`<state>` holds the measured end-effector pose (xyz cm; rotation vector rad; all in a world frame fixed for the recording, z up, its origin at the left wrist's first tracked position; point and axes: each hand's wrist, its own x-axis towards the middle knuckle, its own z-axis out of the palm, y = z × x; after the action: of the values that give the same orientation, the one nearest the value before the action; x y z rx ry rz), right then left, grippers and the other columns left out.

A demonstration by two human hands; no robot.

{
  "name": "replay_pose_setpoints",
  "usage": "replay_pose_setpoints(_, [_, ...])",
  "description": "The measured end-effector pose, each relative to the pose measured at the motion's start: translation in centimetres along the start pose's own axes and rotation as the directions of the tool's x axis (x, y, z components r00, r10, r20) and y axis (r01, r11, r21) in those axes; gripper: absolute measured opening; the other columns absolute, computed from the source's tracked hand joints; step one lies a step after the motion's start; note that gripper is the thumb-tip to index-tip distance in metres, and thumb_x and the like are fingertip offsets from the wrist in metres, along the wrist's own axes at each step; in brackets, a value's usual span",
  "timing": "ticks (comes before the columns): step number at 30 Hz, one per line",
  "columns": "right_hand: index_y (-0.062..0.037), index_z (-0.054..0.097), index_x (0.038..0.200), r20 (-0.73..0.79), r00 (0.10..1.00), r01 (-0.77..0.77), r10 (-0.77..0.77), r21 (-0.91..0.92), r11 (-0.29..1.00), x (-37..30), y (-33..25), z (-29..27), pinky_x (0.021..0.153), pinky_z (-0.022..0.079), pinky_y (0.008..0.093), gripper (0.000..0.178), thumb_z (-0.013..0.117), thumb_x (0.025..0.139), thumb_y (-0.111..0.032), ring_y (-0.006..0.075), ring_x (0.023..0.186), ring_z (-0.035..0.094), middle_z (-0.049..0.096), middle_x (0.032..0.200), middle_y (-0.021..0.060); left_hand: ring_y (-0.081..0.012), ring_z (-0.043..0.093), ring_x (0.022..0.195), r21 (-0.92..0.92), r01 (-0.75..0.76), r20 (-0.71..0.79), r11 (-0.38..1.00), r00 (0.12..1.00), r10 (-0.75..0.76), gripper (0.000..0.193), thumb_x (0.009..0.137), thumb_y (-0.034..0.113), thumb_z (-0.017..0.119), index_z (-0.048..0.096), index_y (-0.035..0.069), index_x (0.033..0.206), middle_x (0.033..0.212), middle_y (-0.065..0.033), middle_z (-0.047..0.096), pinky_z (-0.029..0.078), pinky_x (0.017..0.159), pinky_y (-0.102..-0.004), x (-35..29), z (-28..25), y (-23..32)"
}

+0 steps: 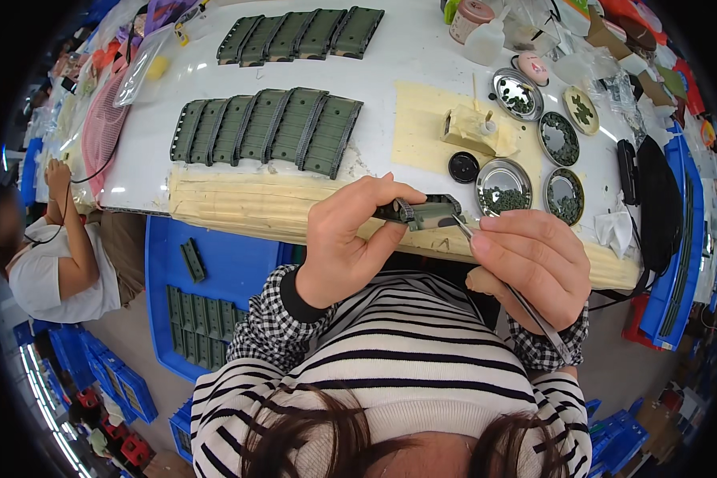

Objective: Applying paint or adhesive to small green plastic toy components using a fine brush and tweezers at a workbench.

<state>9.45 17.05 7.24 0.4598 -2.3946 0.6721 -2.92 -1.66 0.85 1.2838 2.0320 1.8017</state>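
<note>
My left hand (pixel 346 235) pinches a small green camouflage model part (pixel 430 213) with a dark, ridged track-like edge, holding it just over the table's near edge. From the other side, my right hand (pixel 534 267) grips metal tweezers (pixel 534 319), whose tips meet the part's right end. Whether a tiny piece sits between the tips is too small to tell. Beyond my hands stand round metal dishes of small dark green pieces, one dish (pixel 503 162) being close to the part. A row of similar green parts (pixel 267 127) lies to the left, with a second row (pixel 300 36) behind it.
A small bottle (pixel 486 123) sits in a tape-wrapped holder (pixel 458 131) beside a black cap (pixel 464 166). Yellowish tape covers the table edge (pixel 239 203). Below at left, a blue bin (pixel 161 319) contains more green parts. Another person (pixel 64 263) works at far left.
</note>
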Motion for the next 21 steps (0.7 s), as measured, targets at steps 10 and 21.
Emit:
replay_pose_setpoints(10, [0.0003, 0.07, 0.097, 0.031, 0.999, 0.009, -0.008, -0.015, 1.0, 0.0, 0.2, 0.1, 0.073, 0.057, 0.0359, 0.031, 0.079, 0.071, -0.016, 0.0264, 0.084, 0.069, 0.07, 0.085, 0.0098, -0.02, 0.065, 0.079, -0.041, 0.06, -0.013, 0.997, 0.998, -0.061, 0.028, 0.076, -0.007, 0.063, 0.067, 0.001, 0.102, 0.088, -0.0109, 0.067, 0.051, 0.077, -0.0291, -0.3, 0.2, -0.4])
replay_pose_setpoints(21, [-0.0009, 0.069, 0.098, -0.142, 0.986, -0.079, 0.091, 0.084, 0.993, -1.0, 0.4, -0.4, 0.075, 0.056, 0.0371, 0.044, 0.087, 0.059, -0.012, 0.0273, 0.084, 0.069, 0.07, 0.084, 0.0099, -0.0117, 0.065, 0.087, -0.332, 0.19, 0.019, 0.924, 0.981, -0.195, 0.016, 0.09, -0.004, 0.061, 0.061, -0.004, 0.106, 0.094, -0.0082, 0.068, 0.05, 0.077, -0.0232, 0.2, 0.1, -0.1])
